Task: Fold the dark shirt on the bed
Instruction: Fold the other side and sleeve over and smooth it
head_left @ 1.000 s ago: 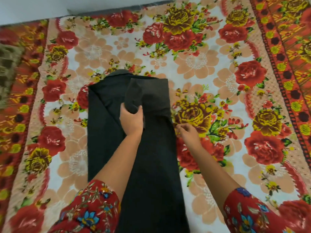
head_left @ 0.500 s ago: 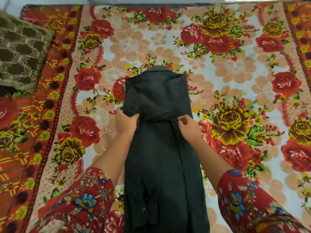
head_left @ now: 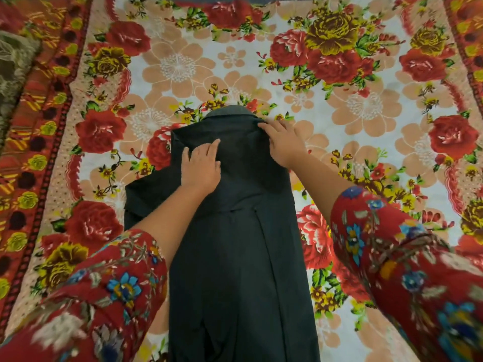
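The dark shirt (head_left: 243, 257) lies lengthwise on the bed in a long narrow strip, collar at the far end. Its sleeves are folded across the upper back, and a flap of cloth sticks out at the left side. My left hand (head_left: 201, 165) rests flat on the folded sleeve part, fingers spread. My right hand (head_left: 283, 142) lies flat on the shirt's upper right shoulder, beside the collar, fingers apart. Neither hand grips any cloth.
The bed is covered by a flowered sheet (head_left: 366, 105) in red, yellow and peach. A dark olive patterned cushion (head_left: 13, 69) lies at the far left edge. My red flowered sleeves fill the lower corners of the view.
Both hands have let go of the sleeve fold and moved up toward the collar. They now press flat on the shirt's upper part.
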